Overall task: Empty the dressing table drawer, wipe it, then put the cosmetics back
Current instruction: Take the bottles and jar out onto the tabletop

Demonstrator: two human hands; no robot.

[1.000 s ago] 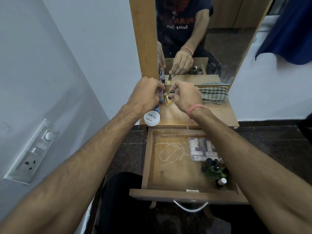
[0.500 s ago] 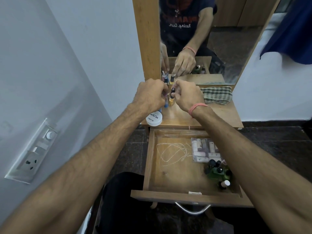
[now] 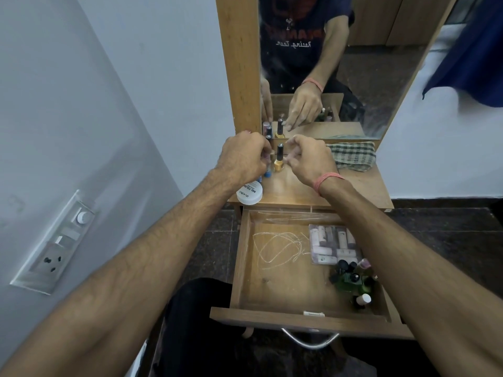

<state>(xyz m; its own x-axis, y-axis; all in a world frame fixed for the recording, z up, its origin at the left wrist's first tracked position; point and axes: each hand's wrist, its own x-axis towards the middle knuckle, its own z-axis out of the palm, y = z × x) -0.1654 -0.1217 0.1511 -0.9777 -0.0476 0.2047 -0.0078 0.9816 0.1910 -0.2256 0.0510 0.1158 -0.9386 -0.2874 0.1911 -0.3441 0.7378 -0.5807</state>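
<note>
Both forearms are bare, with dark hair along them. The right wrist wears a thin pinkish-orange band. The mirror reflects a dark navy short-sleeved T-shirt with orange lettering and white script reading "Racing Team" reversed. Dark trousers cover the lap below.

Dim, even indoor light, cool cast; source not in view. Shadows soft: faint shade under arms, darker patch below drawer front and over floor. Wall evenly lit, slight gradient toward lower left. Mild sheen on tabletop near bottles; mirror smudged, hazy streaks along right edge. Strong wide-angle distortion: forearms balloon at bottom corners, mirror frame and wall lines lean outward. Centre fairly sharp; edges soft, fine detail smeared.
</note>
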